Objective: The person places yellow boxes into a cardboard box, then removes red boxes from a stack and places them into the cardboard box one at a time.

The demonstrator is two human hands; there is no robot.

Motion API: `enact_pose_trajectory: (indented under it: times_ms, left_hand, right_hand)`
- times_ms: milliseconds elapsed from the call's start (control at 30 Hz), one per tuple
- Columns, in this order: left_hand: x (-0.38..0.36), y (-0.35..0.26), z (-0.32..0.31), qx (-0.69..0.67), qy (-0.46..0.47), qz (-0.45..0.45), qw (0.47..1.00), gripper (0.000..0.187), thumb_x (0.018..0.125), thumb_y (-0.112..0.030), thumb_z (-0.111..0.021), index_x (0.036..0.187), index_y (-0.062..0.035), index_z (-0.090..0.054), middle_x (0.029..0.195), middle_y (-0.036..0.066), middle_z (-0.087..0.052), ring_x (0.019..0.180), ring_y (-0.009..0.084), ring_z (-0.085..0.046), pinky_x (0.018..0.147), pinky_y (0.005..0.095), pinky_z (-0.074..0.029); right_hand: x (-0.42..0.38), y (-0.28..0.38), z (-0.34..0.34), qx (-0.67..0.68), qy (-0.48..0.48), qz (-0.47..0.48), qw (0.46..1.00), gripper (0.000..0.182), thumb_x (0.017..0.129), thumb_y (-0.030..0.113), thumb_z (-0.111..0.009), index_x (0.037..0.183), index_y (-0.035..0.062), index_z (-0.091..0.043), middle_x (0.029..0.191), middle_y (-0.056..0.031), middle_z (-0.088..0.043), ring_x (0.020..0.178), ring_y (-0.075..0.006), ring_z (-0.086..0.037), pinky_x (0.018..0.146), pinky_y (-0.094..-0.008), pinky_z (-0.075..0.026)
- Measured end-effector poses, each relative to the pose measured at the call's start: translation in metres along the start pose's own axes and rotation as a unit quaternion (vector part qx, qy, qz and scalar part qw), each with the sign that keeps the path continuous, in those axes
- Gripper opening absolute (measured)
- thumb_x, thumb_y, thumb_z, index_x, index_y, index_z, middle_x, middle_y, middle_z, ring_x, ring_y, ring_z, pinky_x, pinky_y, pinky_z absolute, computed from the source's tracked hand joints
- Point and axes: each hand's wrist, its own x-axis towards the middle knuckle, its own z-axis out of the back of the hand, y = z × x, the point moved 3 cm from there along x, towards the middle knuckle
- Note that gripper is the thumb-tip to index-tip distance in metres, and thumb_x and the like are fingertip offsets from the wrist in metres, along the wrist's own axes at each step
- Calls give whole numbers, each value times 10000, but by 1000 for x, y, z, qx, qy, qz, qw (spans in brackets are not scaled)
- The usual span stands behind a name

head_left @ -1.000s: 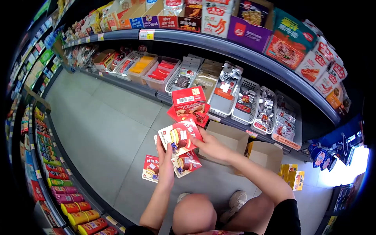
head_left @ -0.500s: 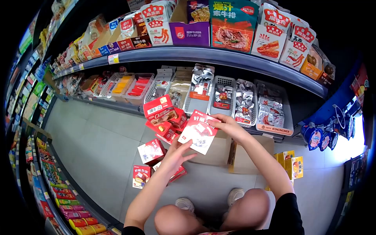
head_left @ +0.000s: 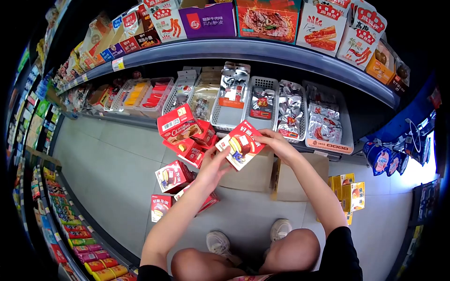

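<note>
A red-and-white choco pie box (head_left: 242,146) is held up in front of me, tilted, its front face with printed cakes turned upward. My left hand (head_left: 213,166) grips its lower left side, thumb on the front. At the upper right edge, my right hand (head_left: 277,144) has its fingers closed on the box. Just left of it, red boxes are piled, with a Chocolate-print box (head_left: 178,125) on top. Closer to my left forearm, more choco pie boxes (head_left: 172,177) rest on the floor. Beneath the held box lie brown cardboard cartons (head_left: 300,178).
Low on the shelf stand white baskets (head_left: 228,114) of silver snack packs. Above them runs a curved shelf edge (head_left: 262,49) with snack boxes. Yellow boxes (head_left: 349,192) are stacked on the floor at right. Another stocked shelf (head_left: 84,229) curves along the left.
The choco pie box has turned and tilted, so its printed cakes show more clearly. Both hands stay on it. The whole view has shifted slightly.
</note>
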Motion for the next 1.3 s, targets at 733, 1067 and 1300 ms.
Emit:
enact_pose_trajectory:
  times_ms: [733,1067,1300]
  left_hand:
    - [113,139,46,136,-182,22,974,527,739,-447,-570,1127,-113,-447,970,-6,-522,794,83,-467,614,251,-358]
    - [139,193,53,158,-182,79,967,505,785,-416,-522,1179,-117,-421,904,-7,-529,730,73,-448,578,245,-360]
    - [145,197,41,149,-189,112,964,452,806,-299,-517,1167,-41,-431,988,96,-561,874,132,-530,742,256,-411]
  right_hand:
    - [22,-166,-12,-98,-123,-155,975,397,838,251,-441,1151,16,-379,1055,-107,-505,931,-160,-488,789,-279,-388]
    - [36,-233,-15,-101,-236,-170,951,380,771,182,-480,1084,-7,-375,1069,-224,-492,1044,-328,-446,868,-368,-332]
    - [51,-241,-8,-35,-266,-214,939,488,692,100,-472,1130,-24,-297,1028,-234,-507,1008,-328,-479,855,-332,-352]
